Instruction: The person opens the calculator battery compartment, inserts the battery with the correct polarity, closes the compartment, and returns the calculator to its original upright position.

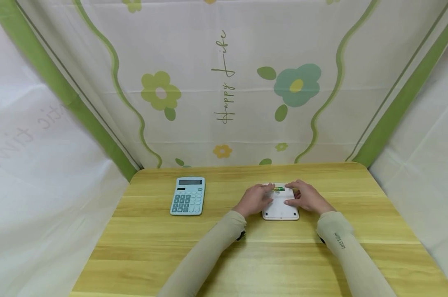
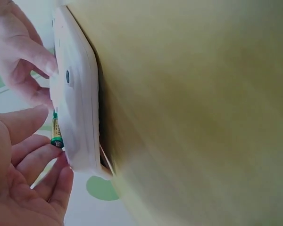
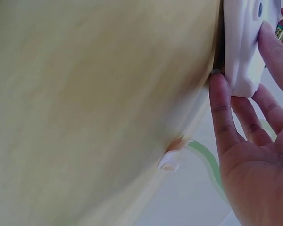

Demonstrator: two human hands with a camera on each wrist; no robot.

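Observation:
A white calculator-like device (image 1: 281,209) lies face down on the wooden table, with dark round feet at its near corners. A small green and yellow battery (image 1: 278,189) sits at its far part. My left hand (image 1: 254,199) is at the device's left side, its fingertips right at the battery's end. In the left wrist view the thumb stands apart from this battery (image 2: 57,131). With my right hand (image 1: 308,197) I grip the device's right edge, thumb on its back and fingers at the side, as the right wrist view shows on the white casing (image 3: 245,52).
A light blue calculator (image 1: 188,196) lies face up on the table (image 1: 153,247) to the left. Behind the table hangs a white curtain (image 1: 194,53) with flowers and lettering, and more cloth hangs at both sides.

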